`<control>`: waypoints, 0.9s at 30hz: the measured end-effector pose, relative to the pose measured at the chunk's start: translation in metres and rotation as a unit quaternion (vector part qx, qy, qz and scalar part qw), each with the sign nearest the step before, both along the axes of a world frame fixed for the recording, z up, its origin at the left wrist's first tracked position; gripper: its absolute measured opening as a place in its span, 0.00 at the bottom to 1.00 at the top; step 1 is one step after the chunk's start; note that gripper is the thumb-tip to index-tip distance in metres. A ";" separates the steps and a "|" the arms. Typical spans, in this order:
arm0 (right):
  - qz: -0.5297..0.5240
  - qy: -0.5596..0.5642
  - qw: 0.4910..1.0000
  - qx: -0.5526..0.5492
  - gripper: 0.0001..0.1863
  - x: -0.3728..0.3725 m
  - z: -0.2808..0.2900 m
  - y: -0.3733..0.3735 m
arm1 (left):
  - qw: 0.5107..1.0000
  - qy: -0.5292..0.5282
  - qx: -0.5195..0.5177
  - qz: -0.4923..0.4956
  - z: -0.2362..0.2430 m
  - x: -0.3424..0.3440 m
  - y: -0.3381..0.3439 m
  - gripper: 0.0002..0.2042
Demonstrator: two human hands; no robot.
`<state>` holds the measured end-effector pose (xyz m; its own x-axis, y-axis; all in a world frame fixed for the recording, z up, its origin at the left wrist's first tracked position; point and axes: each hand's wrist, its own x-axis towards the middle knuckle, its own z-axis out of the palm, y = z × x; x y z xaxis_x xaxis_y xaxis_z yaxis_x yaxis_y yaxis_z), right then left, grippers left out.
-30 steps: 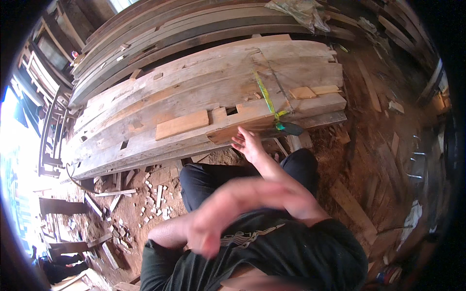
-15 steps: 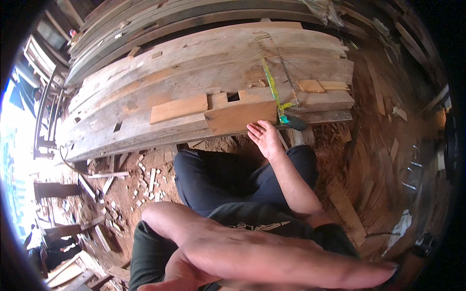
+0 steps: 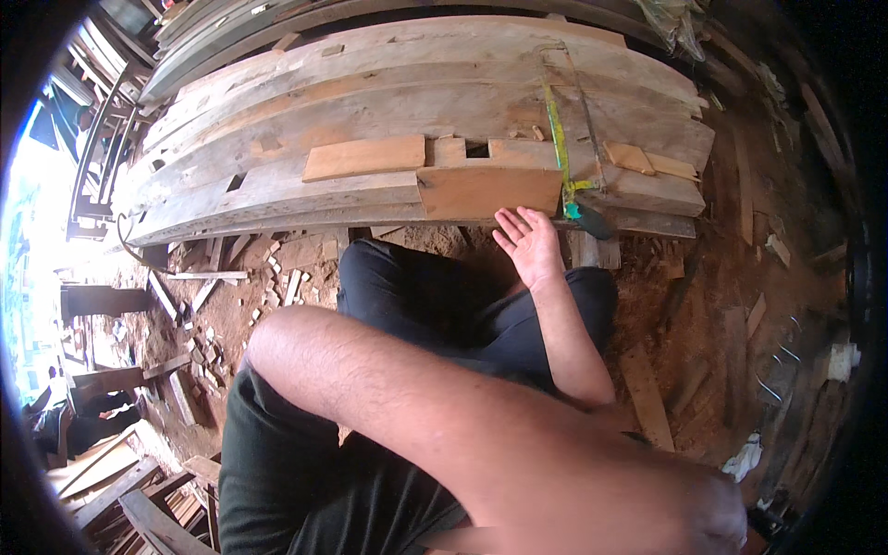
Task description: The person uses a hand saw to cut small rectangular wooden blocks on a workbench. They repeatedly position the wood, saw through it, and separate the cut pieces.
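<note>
My right hand (image 3: 535, 248) is open, palm up, just below a smooth tan board (image 3: 490, 191) at the front edge of a plank bench (image 3: 370, 111); whether its fingertips touch the board is unclear. Beside it, a hand saw with a yellow frame (image 3: 557, 125) and green-and-dark handle lies across the planks. A loose board (image 3: 363, 157) rests left of a square mortise, and small blocks (image 3: 631, 158) sit right of the saw. My left forearm sweeps across my lap, and my left hand (image 3: 694, 504) is blurred at the lower right, its fingers hidden.
Long timbers (image 3: 388, 28) are stacked behind the bench. Wood offcuts (image 3: 199, 296) and sawdust cover the ground on both sides. A dark metal frame (image 3: 97, 157) stands at the bright left side, with heaped scrap wood (image 3: 148, 518) at the lower left.
My left hand and forearm have swung rightward across my body toward the lower right. My right hand stays open by the board. The view has shifted, so the bench appears higher in the frame.
</note>
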<state>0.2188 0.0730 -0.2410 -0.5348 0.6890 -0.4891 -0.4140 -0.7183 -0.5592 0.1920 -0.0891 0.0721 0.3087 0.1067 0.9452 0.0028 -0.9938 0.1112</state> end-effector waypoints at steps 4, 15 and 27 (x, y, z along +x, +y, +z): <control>0.004 -0.007 1.000 -0.008 0.29 0.002 0.000 0.000 | 0.995 0.071 -0.071 -0.029 0.011 -0.003 0.006 0.12; 0.025 -0.052 0.998 -0.010 0.40 -0.003 0.000 0.002 | 0.894 0.226 -0.379 -0.083 0.029 0.023 0.026 0.14; 0.000 -0.035 0.999 -0.040 0.37 0.000 -0.011 0.003 | 0.764 -0.029 -0.603 -0.229 -0.038 -0.052 0.000 0.22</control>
